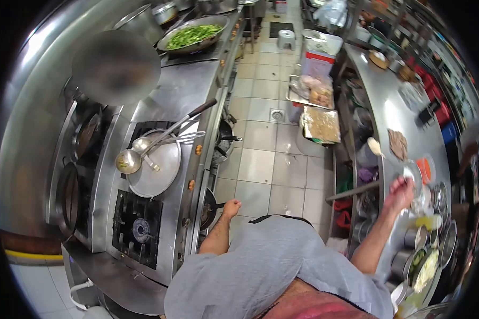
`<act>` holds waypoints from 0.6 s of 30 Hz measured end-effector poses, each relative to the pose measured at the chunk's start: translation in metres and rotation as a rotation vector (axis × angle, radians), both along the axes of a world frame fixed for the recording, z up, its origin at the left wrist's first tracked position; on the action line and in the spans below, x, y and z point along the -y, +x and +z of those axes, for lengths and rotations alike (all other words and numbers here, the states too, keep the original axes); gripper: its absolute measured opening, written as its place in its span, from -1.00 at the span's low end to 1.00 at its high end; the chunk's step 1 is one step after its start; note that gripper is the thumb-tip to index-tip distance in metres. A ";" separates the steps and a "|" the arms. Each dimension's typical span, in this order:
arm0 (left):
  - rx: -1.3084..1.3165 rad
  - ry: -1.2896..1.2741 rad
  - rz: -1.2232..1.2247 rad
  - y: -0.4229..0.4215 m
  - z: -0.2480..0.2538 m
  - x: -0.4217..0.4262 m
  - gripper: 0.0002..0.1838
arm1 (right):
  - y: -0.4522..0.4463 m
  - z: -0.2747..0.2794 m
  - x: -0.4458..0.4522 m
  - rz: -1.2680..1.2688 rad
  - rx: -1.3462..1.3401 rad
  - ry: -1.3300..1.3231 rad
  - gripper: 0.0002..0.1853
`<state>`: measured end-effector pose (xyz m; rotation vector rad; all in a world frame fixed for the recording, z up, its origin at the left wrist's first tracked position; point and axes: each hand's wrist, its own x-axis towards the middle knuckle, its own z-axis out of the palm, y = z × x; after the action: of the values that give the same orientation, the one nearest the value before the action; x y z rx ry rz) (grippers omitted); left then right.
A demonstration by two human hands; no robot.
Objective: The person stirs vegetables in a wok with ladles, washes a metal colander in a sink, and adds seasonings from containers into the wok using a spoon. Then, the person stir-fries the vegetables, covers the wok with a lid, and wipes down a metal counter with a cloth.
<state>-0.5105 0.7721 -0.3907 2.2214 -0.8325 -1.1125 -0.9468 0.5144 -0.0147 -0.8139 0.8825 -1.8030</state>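
Note:
My left hand [232, 207] is low beside the stove front, its fingers curled in a loose fist with nothing visible in them. Close to that wrist is the handle of a dark pan [208, 209] stored under the stove edge. Over the right-hand counter, my right hand [398, 193] has its fingers pinched together at a clear round container [411, 171]; whether they grip its rim or something small is hard to make out. An orange-rimmed tub [424, 170] and a crumpled brown cloth [397, 144] lie just beyond.
On the stove, a ladle [127, 161] and a whisk [183, 136] rest on a round metal lid [162, 178]. Farther off is a wok of chopped greens [194, 36]. A foil-covered tray [321, 125] juts into the tiled aisle [256, 166]. Metal pots [403, 261] crowd the near counter.

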 end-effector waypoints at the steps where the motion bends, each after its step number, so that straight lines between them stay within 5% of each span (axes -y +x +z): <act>1: -0.051 0.001 0.101 0.007 -0.001 -0.006 -0.70 | 0.045 0.007 0.032 0.023 0.027 0.015 -0.86; 9: 0.012 0.168 0.638 0.012 -0.078 -0.114 -0.77 | 0.375 0.024 0.272 0.498 0.077 -0.114 -0.89; 12: -0.195 0.037 0.983 -0.012 -0.039 -0.106 -0.76 | 0.498 0.032 0.342 0.610 0.034 -0.164 -0.88; 15: -0.290 0.007 1.306 -0.034 -0.055 -0.082 -0.79 | 0.614 0.037 0.398 0.705 0.120 -0.162 -0.86; 17: -0.285 -0.030 1.331 -0.048 -0.053 -0.045 -0.80 | 0.681 0.032 0.431 0.750 0.060 -0.135 -0.86; 18: -0.072 0.026 0.938 -0.046 -0.048 -0.028 -0.80 | 0.713 0.028 0.443 0.775 0.031 -0.117 -0.86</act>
<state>-0.5569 0.8005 -0.4387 2.1542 0.2777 -0.7067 -0.2335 0.0714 0.0132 -1.0220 0.3523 -1.1772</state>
